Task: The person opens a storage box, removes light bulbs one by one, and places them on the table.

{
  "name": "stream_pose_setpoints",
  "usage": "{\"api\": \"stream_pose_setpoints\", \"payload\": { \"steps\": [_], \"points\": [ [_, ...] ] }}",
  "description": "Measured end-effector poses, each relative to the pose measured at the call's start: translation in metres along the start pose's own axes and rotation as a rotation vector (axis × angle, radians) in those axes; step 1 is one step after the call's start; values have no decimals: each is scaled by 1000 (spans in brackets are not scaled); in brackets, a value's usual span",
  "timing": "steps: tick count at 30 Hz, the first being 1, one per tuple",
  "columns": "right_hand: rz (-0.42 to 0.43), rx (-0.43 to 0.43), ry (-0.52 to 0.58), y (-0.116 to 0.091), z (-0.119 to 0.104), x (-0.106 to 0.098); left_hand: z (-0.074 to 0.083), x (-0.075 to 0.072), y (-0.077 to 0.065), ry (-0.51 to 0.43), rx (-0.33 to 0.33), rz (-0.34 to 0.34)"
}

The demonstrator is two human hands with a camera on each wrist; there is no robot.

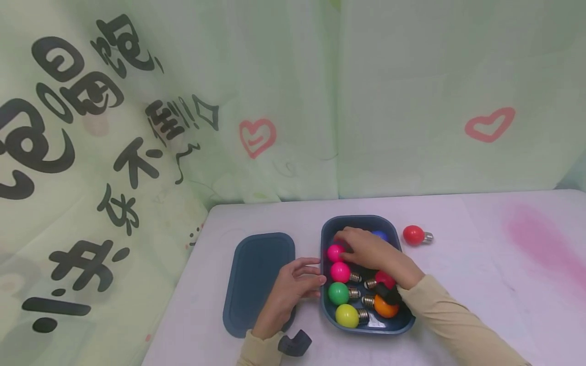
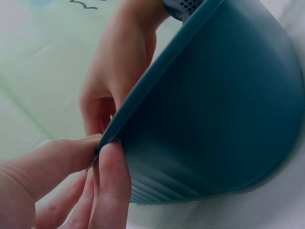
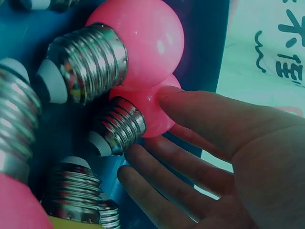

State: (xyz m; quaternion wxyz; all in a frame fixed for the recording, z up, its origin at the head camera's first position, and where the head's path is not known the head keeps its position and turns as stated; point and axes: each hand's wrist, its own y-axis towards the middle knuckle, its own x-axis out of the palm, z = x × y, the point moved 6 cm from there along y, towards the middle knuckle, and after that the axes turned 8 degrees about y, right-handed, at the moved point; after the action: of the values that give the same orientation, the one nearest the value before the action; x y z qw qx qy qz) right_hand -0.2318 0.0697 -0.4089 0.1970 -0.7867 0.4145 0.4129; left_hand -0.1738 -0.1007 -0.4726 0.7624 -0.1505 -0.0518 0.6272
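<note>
My left hand (image 1: 293, 284) is at the left side of a dark blue plastic bin (image 1: 352, 331), pinching its rim between thumb and finger in the left wrist view. Inside the bin's far left part, my right hand (image 1: 366, 249) pinches a pink light bulb (image 3: 155, 114), with the thumb on its round globe. Another pink bulb (image 3: 143, 43) lies against it. Nearer in the bin are a green bulb (image 1: 338, 293), a yellow bulb (image 1: 347, 316) and an orange bulb (image 1: 385, 307). A blue bulb (image 1: 380, 235) is partly hidden behind the right hand.
A flat dark blue lid (image 1: 256, 274) lies on the white tablecloth (image 1: 480, 264) left of the bin, partly behind the left hand. One red bulb (image 1: 413, 235) lies outside the bin at the right. A printed pale green curtain (image 1: 389, 101) hangs behind the table.
</note>
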Motion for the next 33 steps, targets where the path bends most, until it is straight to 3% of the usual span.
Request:
{"api": "stream_pose_setpoints", "payload": {
  "steps": [9,17,33],
  "points": [
    [-31,12,45,3,3,5,2,1,0,-3,0,-4],
    [-18,-27,51,4,2,5,2,0,0,-6,-2,1],
    [26,-31,29,-11,-2,-14,1,1,0,-8,-2,-7]
  ]
}}
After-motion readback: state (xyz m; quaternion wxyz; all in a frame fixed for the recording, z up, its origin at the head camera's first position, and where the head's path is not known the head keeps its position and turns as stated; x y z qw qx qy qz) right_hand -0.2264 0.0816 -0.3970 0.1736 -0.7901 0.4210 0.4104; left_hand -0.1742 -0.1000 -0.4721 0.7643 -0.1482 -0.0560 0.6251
